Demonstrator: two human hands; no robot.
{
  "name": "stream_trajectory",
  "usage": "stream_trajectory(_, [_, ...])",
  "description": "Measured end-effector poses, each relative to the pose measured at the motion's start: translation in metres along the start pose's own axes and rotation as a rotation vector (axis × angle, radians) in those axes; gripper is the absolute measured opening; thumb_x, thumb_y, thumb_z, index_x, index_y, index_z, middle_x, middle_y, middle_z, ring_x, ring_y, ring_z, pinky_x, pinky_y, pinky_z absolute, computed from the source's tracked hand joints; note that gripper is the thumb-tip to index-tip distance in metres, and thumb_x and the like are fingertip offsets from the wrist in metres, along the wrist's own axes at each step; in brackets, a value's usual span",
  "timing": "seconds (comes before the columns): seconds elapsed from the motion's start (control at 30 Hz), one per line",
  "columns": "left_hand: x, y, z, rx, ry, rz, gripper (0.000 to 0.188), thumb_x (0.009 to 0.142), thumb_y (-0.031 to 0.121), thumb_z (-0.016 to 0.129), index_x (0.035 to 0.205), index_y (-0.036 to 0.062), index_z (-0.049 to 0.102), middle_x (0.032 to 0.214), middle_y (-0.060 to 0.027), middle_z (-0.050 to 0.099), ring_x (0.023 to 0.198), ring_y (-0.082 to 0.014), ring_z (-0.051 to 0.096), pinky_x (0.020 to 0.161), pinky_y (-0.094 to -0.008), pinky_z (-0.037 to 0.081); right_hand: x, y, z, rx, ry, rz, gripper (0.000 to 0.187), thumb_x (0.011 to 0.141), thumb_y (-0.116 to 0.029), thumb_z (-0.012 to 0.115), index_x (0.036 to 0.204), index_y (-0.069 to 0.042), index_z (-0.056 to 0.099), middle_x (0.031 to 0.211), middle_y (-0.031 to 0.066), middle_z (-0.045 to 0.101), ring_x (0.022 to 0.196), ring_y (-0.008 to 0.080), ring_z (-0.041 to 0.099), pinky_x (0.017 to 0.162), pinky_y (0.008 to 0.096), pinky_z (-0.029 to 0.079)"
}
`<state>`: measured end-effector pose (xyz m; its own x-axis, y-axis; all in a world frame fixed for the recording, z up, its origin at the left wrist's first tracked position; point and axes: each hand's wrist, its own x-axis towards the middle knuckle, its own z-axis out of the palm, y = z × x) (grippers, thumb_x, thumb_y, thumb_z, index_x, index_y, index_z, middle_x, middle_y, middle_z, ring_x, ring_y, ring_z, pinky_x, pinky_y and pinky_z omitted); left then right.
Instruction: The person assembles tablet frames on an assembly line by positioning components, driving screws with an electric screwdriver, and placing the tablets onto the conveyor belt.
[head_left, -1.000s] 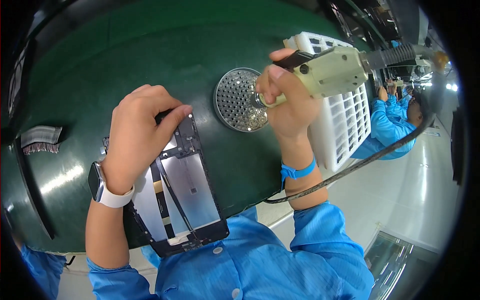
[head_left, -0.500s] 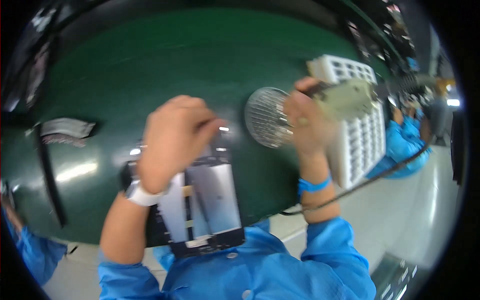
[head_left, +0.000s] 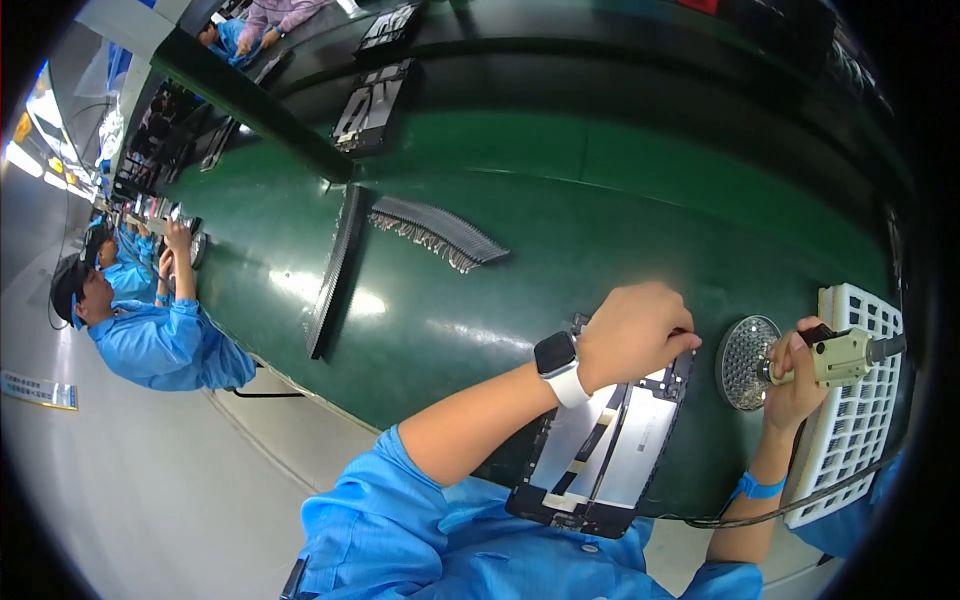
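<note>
Left hand (head_left: 632, 332) presses the panel (head_left: 603, 442) at the counter (head_left: 520, 270) edge, right hand (head_left: 790, 375) fingers gripping the screwdriver (head_left: 845, 355) over the screw dish (head_left: 745, 362): risk panel slips off, cable snags.

Green conveyor belt (head_left: 560, 200), glossy with pale glare patches; black-framed panel (head_left: 600, 450) with silver-grey back, black ribbon strip and small tan patches. Round dish (head_left: 745, 362) is silvery with a dotted hole pattern, tray (head_left: 850, 440) white with a grid of cells, driver (head_left: 845, 357) beige-cream with black cable. Sleeves (head_left: 400, 520) bright blue, watch (head_left: 560, 368) black-faced on white strap, wrist strap (head_left: 757, 488) blue.
</note>
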<state>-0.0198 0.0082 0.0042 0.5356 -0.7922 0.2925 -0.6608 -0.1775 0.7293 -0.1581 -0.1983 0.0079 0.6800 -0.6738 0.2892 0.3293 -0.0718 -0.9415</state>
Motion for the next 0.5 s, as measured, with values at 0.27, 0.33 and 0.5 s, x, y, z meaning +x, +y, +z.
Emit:
stream_trajectory(0.27, [0.004, 0.0, 0.003, -0.009, -0.041, 0.026, 0.016, 0.079, 0.021, 0.075, 0.079, 0.0057, 0.074, 0.078, -0.008, 0.068, 0.08, -0.0289, 0.065, 0.07, -0.0395, 0.052, -0.004, -0.009, -0.006, -0.071, 0.105, 0.017, 0.019, 0.088, -0.004, 0.057, 0.105, 0.002, 0.057, 0.063, 0.0022, 0.047, 0.051, 0.0088, 0.042, 0.053, 0.0247, 0.038])
stream_trajectory(0.33, [0.004, 0.0, -0.004, -0.031, -0.112, -0.035, 0.014, 0.078, 0.019, 0.076, 0.079, 0.0051, 0.074, 0.078, -0.0076, 0.069, 0.078, -0.0279, 0.066, 0.069, -0.0378, 0.052, -0.002, -0.024, 0.007, -0.007, 0.094, -0.015, 0.021, 0.087, -0.005, 0.058, 0.106, 0.003, 0.058, 0.062, 0.0026, 0.048, 0.05, 0.0096, 0.044, 0.052, 0.027, 0.04])
stream_trajectory(0.5, [0.009, -0.001, -0.012, -0.087, -0.195, -0.049, 0.012, 0.079, 0.013, 0.076, 0.084, 0.0022, 0.075, 0.079, -0.0092, 0.069, 0.075, -0.0252, 0.065, 0.068, -0.0341, 0.051, -0.001, -0.055, 0.035, 0.168, -0.052, -0.09, 0.023, 0.085, -0.005, 0.06, 0.105, 0.006, 0.06, 0.064, 0.0049, 0.052, 0.049, 0.0109, 0.047, 0.052, 0.0288, 0.042])
